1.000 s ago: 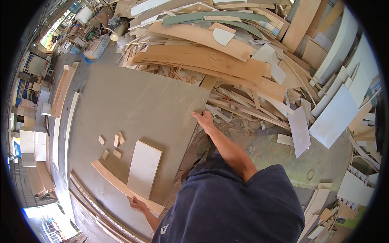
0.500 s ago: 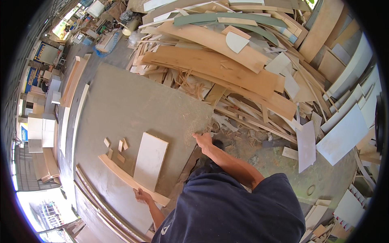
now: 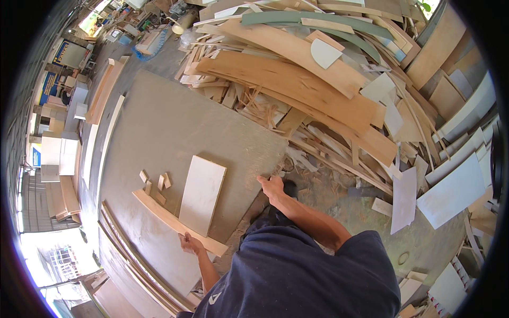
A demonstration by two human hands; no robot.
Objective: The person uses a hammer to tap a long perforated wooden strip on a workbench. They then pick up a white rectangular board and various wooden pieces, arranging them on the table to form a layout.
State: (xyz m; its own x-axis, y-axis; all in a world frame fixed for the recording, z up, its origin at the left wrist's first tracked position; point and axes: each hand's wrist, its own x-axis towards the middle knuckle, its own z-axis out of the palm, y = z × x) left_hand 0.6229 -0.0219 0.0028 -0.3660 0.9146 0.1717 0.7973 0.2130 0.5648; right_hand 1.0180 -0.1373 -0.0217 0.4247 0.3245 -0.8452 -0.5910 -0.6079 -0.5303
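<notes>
A long, narrow wooden strip (image 3: pixel 168 216) lies slantwise on the wide grey-brown tabletop (image 3: pixel 159 116). My left hand (image 3: pixel 192 244) is at its near edge, fingers curled against the wood and partly hidden. Touching or close beside the strip is a pale rectangular board (image 3: pixel 203 196), lying flat. Several small wood offcuts (image 3: pixel 160 197) are scattered by the strip's far end. Over the right edge of the tabletop, my right hand (image 3: pixel 271 186) has its fingers bent together and the index finger pointing left; anything between the fingertips is too small to make out.
A large heap of scrap boards and strips (image 3: pixel 297 95) rises beyond the table's far right edge. White panels (image 3: pixel 450 180) lean at the right. Long strips (image 3: pixel 132 259) run along the left side. Dust and chips cover the floor (image 3: pixel 371 228) at my right.
The whole view has shifted slightly, so the table and heap sit a little farther right. Both hands keep nearly the same places against the strip and the table edge.
</notes>
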